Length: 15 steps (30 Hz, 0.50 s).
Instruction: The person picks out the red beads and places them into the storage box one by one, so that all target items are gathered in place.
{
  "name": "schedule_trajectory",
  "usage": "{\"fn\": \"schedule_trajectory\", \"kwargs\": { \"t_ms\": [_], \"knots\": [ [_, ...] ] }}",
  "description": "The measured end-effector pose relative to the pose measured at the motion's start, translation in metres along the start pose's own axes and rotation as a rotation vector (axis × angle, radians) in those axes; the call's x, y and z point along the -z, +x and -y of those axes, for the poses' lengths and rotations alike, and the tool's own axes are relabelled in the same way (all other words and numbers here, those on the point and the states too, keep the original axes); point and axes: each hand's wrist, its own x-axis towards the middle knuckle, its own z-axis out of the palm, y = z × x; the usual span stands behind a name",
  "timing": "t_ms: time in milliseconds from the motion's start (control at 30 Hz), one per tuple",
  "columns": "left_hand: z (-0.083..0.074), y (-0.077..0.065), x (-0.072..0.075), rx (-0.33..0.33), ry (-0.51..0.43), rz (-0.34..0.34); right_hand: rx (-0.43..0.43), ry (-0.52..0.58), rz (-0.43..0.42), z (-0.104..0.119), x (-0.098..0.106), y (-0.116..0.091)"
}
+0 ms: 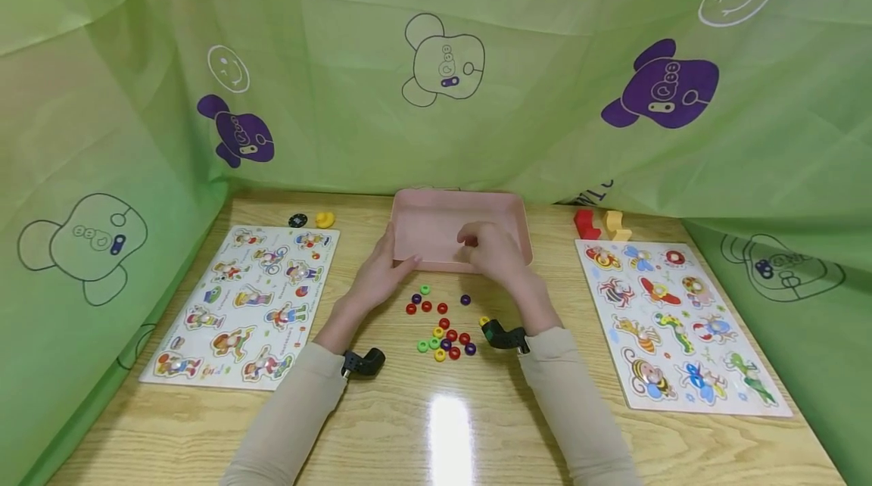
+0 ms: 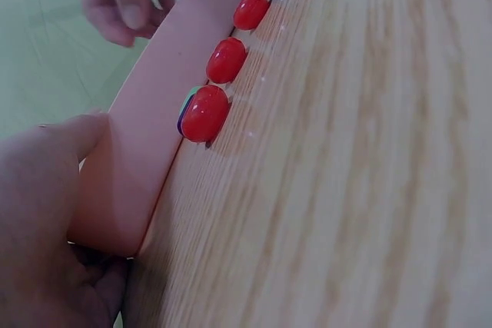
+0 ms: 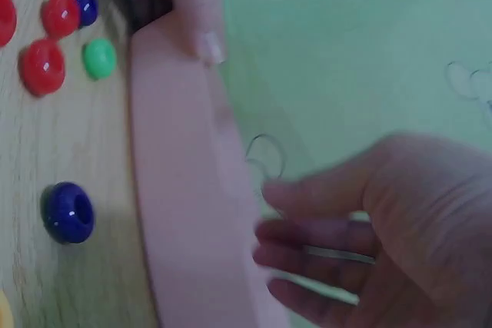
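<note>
A shallow pink tray [image 1: 432, 221] stands at the back middle of the table. My left hand [image 1: 377, 272] grips its front left corner; in the left wrist view the thumb lies at the rim and the other fingers are partly hidden beyond the end wall. Over the tray's right part is my right hand [image 1: 496, 253], its fingers loosely bent and nothing visible between them. Several ring-shaped beads in red, yellow, green and dark blue lie in front of the tray, among them a red bead [image 2: 206, 113] and a dark blue bead [image 3: 71, 213] close to its front wall.
Picture puzzle boards lie on both sides, a left board [image 1: 225, 289] and a right board [image 1: 650, 289]. Behind them are a black disc [image 1: 297, 220], a yellow piece [image 1: 325, 220], a red block [image 1: 584, 224] and a yellow block [image 1: 616, 226]. A green curtain [image 1: 327, 130] encloses the table.
</note>
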Motion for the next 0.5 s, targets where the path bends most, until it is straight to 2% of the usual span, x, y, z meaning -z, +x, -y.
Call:
{"fn": "schedule_trajectory", "kwargs": {
  "t_ms": [133,233,500],
  "knots": [
    [-0.002,0.0,0.001,0.003,-0.011,-0.005,0.117,-0.008,0.055,0.01,0.007,-0.009],
    [-0.002,0.0,0.001,0.0,-0.017,-0.01,0.16,-0.039,0.093,0.018,0.007,-0.018],
    [-0.002,-0.002,0.001,-0.005,-0.034,0.0,0.245,-0.105,0.305,0.031,-0.02,-0.042]
  ]
}}
